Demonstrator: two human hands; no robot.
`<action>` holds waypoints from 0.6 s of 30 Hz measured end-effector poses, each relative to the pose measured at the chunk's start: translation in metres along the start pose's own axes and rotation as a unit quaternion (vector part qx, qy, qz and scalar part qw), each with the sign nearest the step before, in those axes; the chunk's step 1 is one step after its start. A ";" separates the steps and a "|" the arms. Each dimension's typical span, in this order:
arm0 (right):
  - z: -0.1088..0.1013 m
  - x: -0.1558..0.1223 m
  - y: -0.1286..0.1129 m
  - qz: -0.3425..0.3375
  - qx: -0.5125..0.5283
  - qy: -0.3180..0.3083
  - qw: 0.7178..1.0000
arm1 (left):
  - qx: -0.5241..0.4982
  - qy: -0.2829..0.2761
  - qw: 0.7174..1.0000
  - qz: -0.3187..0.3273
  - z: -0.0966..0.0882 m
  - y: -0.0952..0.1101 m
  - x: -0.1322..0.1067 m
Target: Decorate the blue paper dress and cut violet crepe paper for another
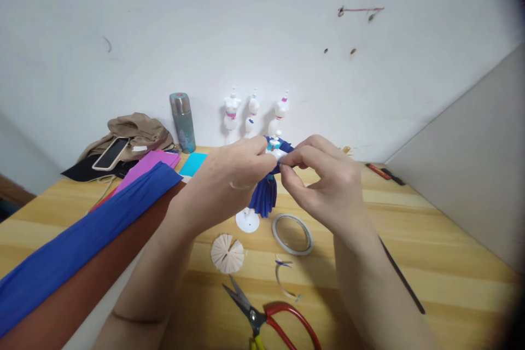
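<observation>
My left hand [223, 180] is closed around a small white dress-form mannequin [278, 153], which tilts over the table. A pleated blue crepe paper skirt [264, 197] hangs from it, and a teal band crosses its chest. Below, its round white base [247, 221] shows. With thumb and index finger, my right hand [324, 180] pinches blue crepe paper [289, 164] at the mannequin's side. My fingers hide part of the figure's torso. Nearest below the hands are a roll of tape [292, 216] and a pleated cream paper circle [227, 253].
Scissors [256, 318] lie at the front. Blue and brown paper strips [98, 224] extend on the left. Three more mannequins [232, 112] stand by the wall beside a thermos [182, 123]. A phone [110, 153] rests by brown cloth. A cutter [378, 171] lies right.
</observation>
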State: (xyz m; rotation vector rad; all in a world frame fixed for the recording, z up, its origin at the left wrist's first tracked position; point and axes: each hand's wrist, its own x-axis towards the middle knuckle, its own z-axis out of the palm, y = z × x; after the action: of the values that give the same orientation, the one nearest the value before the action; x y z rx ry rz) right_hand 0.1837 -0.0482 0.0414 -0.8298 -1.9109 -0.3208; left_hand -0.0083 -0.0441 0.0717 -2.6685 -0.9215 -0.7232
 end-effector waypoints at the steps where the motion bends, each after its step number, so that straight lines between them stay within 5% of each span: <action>1: 0.000 0.000 0.000 0.000 -0.002 0.001 1.000 | 0.006 0.002 1.000 0.002 0.001 0.000 0.000; 18: 0.001 -0.001 -0.001 -0.002 -0.008 -0.006 1.000 | 0.038 0.045 0.998 -0.022 0.010 0.003 0.006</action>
State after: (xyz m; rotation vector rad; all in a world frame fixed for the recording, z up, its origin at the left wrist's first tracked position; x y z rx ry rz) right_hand 0.1824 -0.0487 0.0406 -0.8407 -1.9239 -0.3341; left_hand 0.0016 -0.0398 0.0664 -2.5358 -0.9660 -0.7958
